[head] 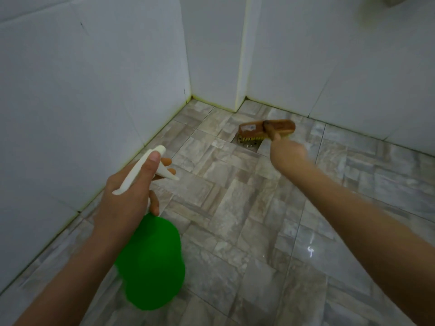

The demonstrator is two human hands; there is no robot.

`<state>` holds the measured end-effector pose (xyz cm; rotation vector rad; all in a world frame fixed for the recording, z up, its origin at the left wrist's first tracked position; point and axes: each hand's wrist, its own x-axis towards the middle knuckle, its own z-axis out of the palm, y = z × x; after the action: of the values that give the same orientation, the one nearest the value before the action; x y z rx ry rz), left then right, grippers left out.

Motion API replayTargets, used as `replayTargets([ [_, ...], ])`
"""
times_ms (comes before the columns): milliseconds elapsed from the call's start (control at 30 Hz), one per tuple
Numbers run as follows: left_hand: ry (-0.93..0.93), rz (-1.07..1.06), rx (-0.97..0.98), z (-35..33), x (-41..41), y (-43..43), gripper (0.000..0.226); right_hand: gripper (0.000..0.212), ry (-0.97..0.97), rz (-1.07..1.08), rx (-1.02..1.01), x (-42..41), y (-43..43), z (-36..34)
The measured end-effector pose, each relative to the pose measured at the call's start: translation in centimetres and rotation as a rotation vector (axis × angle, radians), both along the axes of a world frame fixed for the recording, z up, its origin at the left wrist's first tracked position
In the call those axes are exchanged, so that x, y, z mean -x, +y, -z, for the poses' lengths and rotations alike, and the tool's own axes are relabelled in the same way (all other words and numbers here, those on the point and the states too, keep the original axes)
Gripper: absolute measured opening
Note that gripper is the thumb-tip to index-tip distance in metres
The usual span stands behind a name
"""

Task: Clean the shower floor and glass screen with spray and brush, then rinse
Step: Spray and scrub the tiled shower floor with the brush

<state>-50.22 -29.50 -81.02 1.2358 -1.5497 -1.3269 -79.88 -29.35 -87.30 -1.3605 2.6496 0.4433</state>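
My left hand (128,196) grips the white trigger head of a green spray bottle (150,262), thumb on top and fingers round the trigger, nozzle aimed at the far floor. My right hand (288,152) holds the short handle of a wooden scrub brush (256,129). The brush's yellow bristles press down on the metal floor drain (248,145) near the far corner. The shower floor (235,220) is grey-beige patterned tile and looks wet and shiny. No glass screen shows in this view.
White tiled walls (94,102) close the floor in on the left and at the back. A boxed white column (242,67) juts out at the far corner behind the drain. Yellowish grout runs along the wall base.
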Motion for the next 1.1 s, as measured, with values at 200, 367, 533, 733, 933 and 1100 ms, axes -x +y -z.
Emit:
replayTargets([
  [200,0.004,-0.022,0.009,-0.2,0.3,-0.1,0.027,0.069,0.102,-0.03,-0.079,0.3,-0.6,1.1],
  [367,0.037,-0.004,0.016,-0.5,0.5,0.2,0.023,0.068,0.068,-0.083,-0.156,-3.0,1.2,2.8],
  [533,0.033,0.015,0.007,-0.1,0.6,0.2,0.022,0.071,0.131,-0.027,-0.082,-2.1,-0.2,2.4],
  [733,0.053,0.011,0.018,-0.3,0.9,0.3,0.018,0.073,0.079,-0.041,-0.091,-2.8,2.3,3.9],
  [933,0.031,0.003,0.017,0.1,0.8,0.1,0.026,0.073,0.092,-0.022,-0.094,-2.1,-1.4,2.7],
  [1100,0.018,0.003,0.015,0.5,0.7,-0.1,0.024,0.076,0.079,-0.031,-0.143,-3.0,-0.1,5.4],
])
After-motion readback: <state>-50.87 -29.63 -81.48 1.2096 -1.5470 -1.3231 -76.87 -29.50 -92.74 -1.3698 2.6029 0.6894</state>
